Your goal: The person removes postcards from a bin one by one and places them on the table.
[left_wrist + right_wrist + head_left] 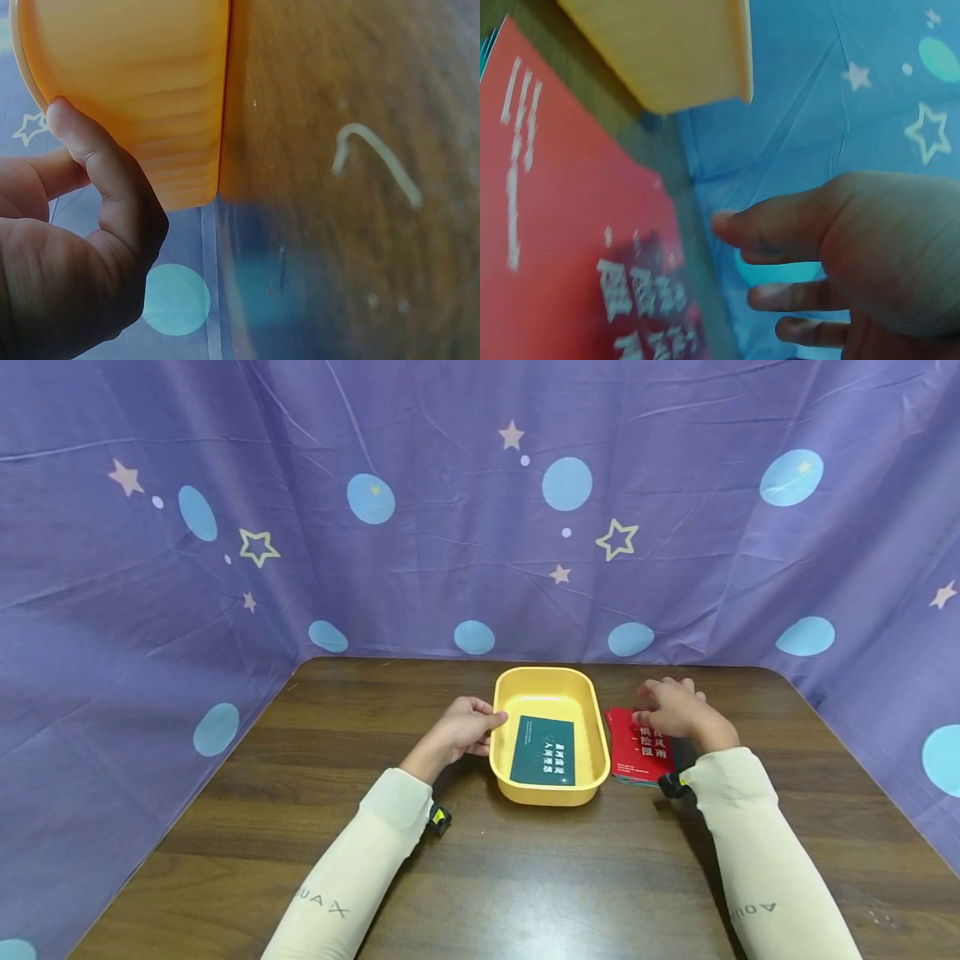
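Observation:
A yellow plastic basin (550,794) stands on the table, and inside it lies a dark green card (543,752) with white writing. At the basin's left side my left hand (467,727) pinches the rim, the thumb (71,127) on the rim's edge in the left wrist view. Right of the basin is a stack of cards with a red card (633,747) on top and green edges showing beneath. My right hand (678,710) hovers over the stack's far part, fingers apart and holding nothing; the right wrist view shows a gap between the thumb and the red card (562,195).
Both stand on a brown wooden table (495,877). A purple curtain (450,577) with stars and blue dots hangs behind the table and along its sides. Cream sleeves (750,827) with small wrist cameras cover both forearms.

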### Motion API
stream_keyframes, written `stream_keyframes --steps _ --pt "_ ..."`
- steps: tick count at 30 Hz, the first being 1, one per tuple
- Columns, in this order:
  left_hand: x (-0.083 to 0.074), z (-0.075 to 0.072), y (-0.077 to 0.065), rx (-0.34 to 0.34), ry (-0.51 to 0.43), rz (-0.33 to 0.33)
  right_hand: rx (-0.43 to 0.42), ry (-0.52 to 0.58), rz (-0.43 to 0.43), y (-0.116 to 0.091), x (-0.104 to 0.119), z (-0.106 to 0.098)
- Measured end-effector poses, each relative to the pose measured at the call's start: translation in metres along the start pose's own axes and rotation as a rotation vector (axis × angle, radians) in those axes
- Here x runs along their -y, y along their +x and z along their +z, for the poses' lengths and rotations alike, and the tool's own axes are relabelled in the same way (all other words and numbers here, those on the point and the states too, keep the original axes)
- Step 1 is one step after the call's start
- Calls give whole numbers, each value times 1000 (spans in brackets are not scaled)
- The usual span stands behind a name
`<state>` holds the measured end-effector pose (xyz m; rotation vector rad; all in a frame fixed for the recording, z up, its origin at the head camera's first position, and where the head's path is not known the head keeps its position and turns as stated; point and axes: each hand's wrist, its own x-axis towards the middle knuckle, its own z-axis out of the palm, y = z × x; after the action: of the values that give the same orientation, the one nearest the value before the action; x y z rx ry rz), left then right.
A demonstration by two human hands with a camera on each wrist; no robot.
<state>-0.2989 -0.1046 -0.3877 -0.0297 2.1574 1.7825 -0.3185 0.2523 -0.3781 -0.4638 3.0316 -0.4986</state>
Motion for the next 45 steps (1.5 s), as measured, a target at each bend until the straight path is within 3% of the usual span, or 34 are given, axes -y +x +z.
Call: stream_keyframes --steps 8,18,27,33,38,45 --pt "1 -1 0 -4 -1 8 -103 33 -129 5 32 -8" --pt "2 -2 -1 -4 0 4 -178 85 -264 11 69 1" --pt "2 -2 -2 -9 -1 -3 -130 86 -302 16 91 18" --pt "2 -3 -3 -7 -2 -2 -45 75 -320 17 107 28" --pt "3 -3 -2 -2 -4 4 33 13 -305 19 111 37" --pt "0 -2 0 5 -5 3 69 -135 -324 19 110 42"
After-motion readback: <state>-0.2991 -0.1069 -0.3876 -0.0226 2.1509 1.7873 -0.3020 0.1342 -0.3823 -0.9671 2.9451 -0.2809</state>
